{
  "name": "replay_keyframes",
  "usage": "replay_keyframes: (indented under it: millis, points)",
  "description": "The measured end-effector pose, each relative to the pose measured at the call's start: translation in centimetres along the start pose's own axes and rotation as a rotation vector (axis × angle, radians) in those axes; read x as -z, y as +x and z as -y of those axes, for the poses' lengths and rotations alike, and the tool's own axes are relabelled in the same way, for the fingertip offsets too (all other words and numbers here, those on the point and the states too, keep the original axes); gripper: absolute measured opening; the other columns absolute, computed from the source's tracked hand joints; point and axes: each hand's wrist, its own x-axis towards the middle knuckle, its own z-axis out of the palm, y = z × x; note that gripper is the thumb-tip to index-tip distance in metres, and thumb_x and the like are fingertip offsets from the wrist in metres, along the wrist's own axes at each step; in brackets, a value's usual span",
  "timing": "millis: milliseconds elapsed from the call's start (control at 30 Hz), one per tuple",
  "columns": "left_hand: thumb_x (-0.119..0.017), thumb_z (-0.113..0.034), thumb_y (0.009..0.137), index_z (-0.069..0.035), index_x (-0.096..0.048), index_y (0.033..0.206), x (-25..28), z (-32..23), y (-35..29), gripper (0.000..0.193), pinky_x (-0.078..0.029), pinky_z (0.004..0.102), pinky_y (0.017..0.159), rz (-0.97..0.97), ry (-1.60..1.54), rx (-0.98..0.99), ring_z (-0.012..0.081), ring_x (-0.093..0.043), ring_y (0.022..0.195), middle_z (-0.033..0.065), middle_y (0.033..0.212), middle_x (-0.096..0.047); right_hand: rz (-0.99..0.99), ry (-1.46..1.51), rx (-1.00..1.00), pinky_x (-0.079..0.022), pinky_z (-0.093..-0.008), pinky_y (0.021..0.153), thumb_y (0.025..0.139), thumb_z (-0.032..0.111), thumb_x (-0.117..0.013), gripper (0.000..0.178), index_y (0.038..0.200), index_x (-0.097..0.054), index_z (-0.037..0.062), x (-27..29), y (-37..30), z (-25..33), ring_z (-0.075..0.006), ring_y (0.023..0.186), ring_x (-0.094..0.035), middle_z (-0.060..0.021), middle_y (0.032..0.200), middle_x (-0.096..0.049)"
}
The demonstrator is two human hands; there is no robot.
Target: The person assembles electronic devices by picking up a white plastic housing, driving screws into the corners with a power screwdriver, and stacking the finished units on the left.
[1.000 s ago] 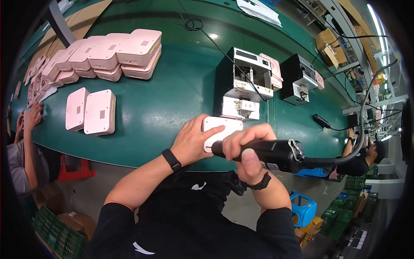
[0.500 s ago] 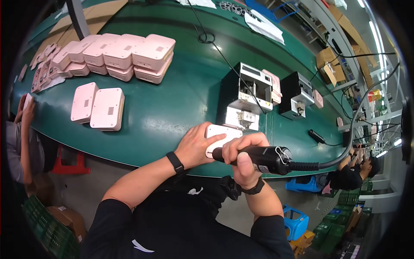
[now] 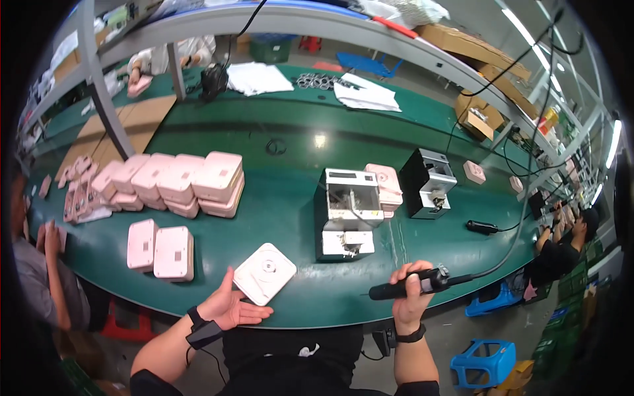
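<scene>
My left hand point(image 3: 231, 309) is palm up at the near edge of the table, thumb and fingers spread apart. Just beyond its fingers is a pale pink, square casing point(image 3: 254, 282) with rounded corners, turned at an angle, a round feature showing on its upper face. Whether the fingertips touch its near edge I cannot tell. In my right hand point(image 3: 411, 302) is a black corded electric screwdriver point(image 3: 388, 291), lying sideways with its tip toward the left and its cable running off to the right. It is held clear of the casing.
Two black-and-silver screw feeders point(image 3: 350, 214) point(image 3: 426, 188) stand ahead, with a pink casing point(image 3: 384, 185) behind the nearer. Stacked pink casings point(image 3: 218, 175) fill the left; two more point(image 3: 174, 254) sit closer. A second black screwdriver point(image 3: 482, 227) lies right. Co-workers sit at both sides.
My right hand has lifted the screwdriver off the casing and moved right. My left hand has let go of the casing and turned palm up; the casing now shows another face. The view has tilted up.
</scene>
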Motion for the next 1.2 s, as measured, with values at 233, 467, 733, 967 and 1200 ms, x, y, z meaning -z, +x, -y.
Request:
replay_keyframes:
  millis: [233, 467, 733, 967, 1200]
  points:
    - [-0.050, -0.056, 0.098, -0.001, -0.031, 0.150, -2.9, -6.1, 9.2, 0.078, -0.047, 0.0427, 0.104, -0.218, 0.265, -0.584, 0.0327, -0.056, 0.127, 0.0216, 0.143, -0.051, 0.004, -0.087, -0.172, -0.050, -0.0330, 0.075, 0.087, 0.012, -0.065, 0.015, 0.092, -0.054, 0.0032, -0.4, 1.6, -0.8, -0.0190, 0.077, -0.059, -0.0113, 0.091, -0.058]
    - [-0.072, -0.026, 0.088, 0.001, -0.035, 0.147, -7.3, -7.4, 7.4, 0.075, -0.039, 0.0451, 0.110, -0.689, 1.532, -1.029, 0.0387, -0.044, 0.136, 0.0242, 0.150, -0.040, -0.128, -0.307, 0.017, -0.049, -0.0368, 0.087, 0.080, 0.011, -0.067, 0.014, 0.086, -0.059, 0.0013, 2.9, 2.5, -1.1, -0.0216, 0.095, -0.061, -0.0136, 0.110, -0.060]
    - [-0.082, -0.023, 0.072, 0.002, -0.042, 0.141, 3.3, -3.1, -4.2, 0.084, -0.028, 0.0502, 0.115, -1.620, 2.123, -0.724, 0.0456, -0.039, 0.134, 0.0302, 0.147, -0.037, -0.259, -0.320, 0.149, -0.034, -0.0465, 0.111, 0.075, 0.015, -0.068, 0.026, 0.096, -0.066, 0.0002, 5.8, 0.0, -1.1, -0.0308, 0.132, -0.045, -0.0157, 0.132, -0.055]
    - [-0.070, -0.029, 0.086, -0.007, -0.042, 0.147, 0.0, -1.5, -3.6, 0.071, -0.024, 0.0535, 0.118, -1.167, 2.256, -0.731, 0.0430, -0.032, 0.142, 0.0191, 0.153, -0.039, -0.086, -0.357, 0.225, -0.035, -0.0487, 0.111, 0.076, 0.014, -0.067, 0.039, 0.111, -0.067, -0.0019, 4.1, -0.8, 0.5, -0.0338, 0.143, -0.035, -0.0192, 0.147, -0.045]
    - [-0.066, -0.016, 0.087, -0.007, -0.048, 0.141, -6.9, 2.0, 0.8, 0.058, -0.026, 0.0550, 0.116, -0.330, 2.315, -0.895, 0.0409, -0.034, 0.141, 0.0214, 0.150, -0.041, 0.036, -0.258, -0.015, -0.049, -0.0451, 0.098, 0.075, 0.010, -0.070, 0.053, 0.126, -0.059, -0.0039, 2.8, -0.8, 0.3, -0.0343, 0.136, -0.045, -0.0217, 0.152, -0.037]
